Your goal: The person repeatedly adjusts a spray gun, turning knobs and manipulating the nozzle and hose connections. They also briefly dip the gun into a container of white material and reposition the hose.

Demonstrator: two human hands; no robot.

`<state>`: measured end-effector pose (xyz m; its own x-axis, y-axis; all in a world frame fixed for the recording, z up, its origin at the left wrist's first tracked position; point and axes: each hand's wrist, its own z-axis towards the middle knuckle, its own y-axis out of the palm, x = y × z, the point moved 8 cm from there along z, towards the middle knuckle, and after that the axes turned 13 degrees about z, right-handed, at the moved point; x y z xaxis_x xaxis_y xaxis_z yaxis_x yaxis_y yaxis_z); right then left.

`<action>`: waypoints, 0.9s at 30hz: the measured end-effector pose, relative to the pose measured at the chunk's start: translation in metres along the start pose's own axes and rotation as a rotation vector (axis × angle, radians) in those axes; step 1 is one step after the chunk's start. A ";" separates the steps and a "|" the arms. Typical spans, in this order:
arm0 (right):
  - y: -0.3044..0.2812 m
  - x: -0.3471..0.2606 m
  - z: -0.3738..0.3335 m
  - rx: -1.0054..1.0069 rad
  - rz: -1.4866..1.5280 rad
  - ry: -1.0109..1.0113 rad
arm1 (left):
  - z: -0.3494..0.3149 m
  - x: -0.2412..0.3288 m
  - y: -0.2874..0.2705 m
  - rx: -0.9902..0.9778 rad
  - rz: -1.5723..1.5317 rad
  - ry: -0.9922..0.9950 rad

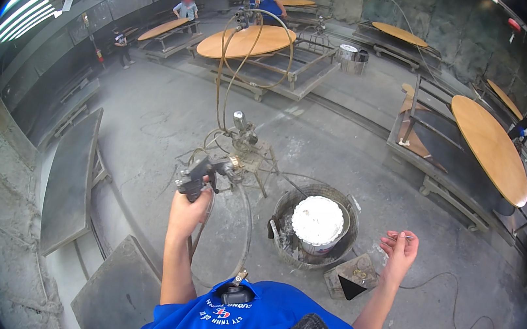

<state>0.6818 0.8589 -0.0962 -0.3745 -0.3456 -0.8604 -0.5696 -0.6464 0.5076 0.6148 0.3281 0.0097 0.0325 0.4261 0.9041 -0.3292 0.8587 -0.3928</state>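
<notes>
Wrapped around a dark spray gun (195,177) is my left hand (191,207), held out ahead of me on the left. A hose runs down from the gun toward my body. My right hand (400,246) is raised on the right with its fingertips pinched together; a thin, small thing seems to sit between them, too small to name. Between my hands, lower down, a round tub (279,249) holds a bucket with a white-crusted lid (318,220). Beyond the gun stands a pump on legs (244,142), with hoses looping up from it.
Oval wooden tabletops (247,42) lie on racks ahead, and another tabletop (490,148) rests at the right. Dark panels (71,180) stand on the left. A small box (352,276) sits beside the tub. A cable (460,281) trails over the floor. Several people work farther off.
</notes>
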 end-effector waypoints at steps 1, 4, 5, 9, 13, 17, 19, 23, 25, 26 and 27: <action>0.000 -0.001 -0.002 -0.014 0.006 -0.013 | 0.002 -0.003 0.005 -0.027 -0.048 -0.025; -0.004 -0.001 -0.006 -0.015 -0.017 -0.015 | 0.013 -0.024 0.015 -0.115 -0.014 -0.075; -0.004 -0.001 -0.008 -0.027 -0.015 -0.020 | 0.021 -0.034 0.017 -0.101 0.030 -0.083; 0.002 0.003 -0.013 -0.052 -0.043 -0.014 | 0.054 -0.095 0.041 -0.042 0.120 -0.174; 0.016 0.005 -0.023 -0.048 -0.023 0.005 | 0.059 -0.141 0.087 -0.116 0.185 -0.174; 0.051 0.012 -0.037 -0.140 0.017 0.061 | 0.039 -0.162 0.142 -0.374 0.266 -0.200; 0.072 0.020 -0.049 -0.208 0.070 0.101 | 0.019 -0.171 0.174 -0.520 0.306 -0.226; 0.114 0.055 -0.089 -0.399 0.151 0.204 | -0.029 -0.190 0.233 -0.790 0.324 -0.336; 0.125 0.078 -0.111 -0.453 0.150 0.258 | -0.046 -0.182 0.251 -0.936 0.396 -0.214; 0.126 0.088 -0.119 -0.467 0.121 0.277 | -0.055 -0.177 0.257 -1.026 0.404 -0.147; 0.121 0.096 -0.123 -0.432 0.096 0.296 | -0.056 -0.168 0.261 -1.064 0.405 -0.084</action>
<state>0.6666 0.6638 -0.1230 -0.1526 -0.5538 -0.8186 -0.1664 -0.8020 0.5736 0.5768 0.4967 -0.2539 0.0296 0.7408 0.6711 0.6666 0.4857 -0.5655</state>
